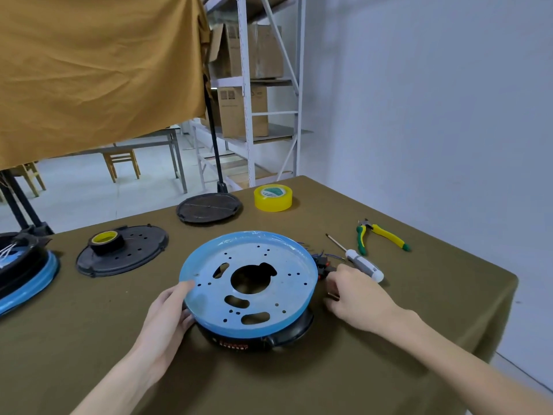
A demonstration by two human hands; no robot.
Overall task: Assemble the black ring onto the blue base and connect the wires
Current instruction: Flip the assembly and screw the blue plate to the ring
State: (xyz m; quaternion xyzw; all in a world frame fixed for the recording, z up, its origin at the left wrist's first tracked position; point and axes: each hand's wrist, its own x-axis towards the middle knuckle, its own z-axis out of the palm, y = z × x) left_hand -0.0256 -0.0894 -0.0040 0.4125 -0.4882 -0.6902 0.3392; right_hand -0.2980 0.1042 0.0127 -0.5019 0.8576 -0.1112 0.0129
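- Sitting near the middle of the olive-cloth tabletop (374, 369), the round blue base plate with punched holes and a large centre opening (250, 283) lies on top of the glossy black plastic ring (254, 339), whose dark wall shows under the near edge.
- Being a disc, the base has no real long axis; its flat face points up, slightly tipped toward the camera, and the keyhole notch of the centre opening points up-right toward the wires.
- The left hand (167, 316) grips the left rim, thumb on top and fingers curled underneath, probably to steady the stack or line the two parts up.
- The right hand (356, 298) rests at the right side, its fingers bent toward the small black and red connector with thin blue wires (321, 265); whether they pinch it cannot be told.
- Just beyond lie a grey and white screwdriver (360, 265) and yellow-green pliers (380, 235), within reach for the wiring.
- Farther off are a yellow tape roll (273, 198), two black perforated discs (140, 253) (208, 207), one carrying a black tape roll (107, 242), and a second blue and black unit (27, 277) at the left edge.
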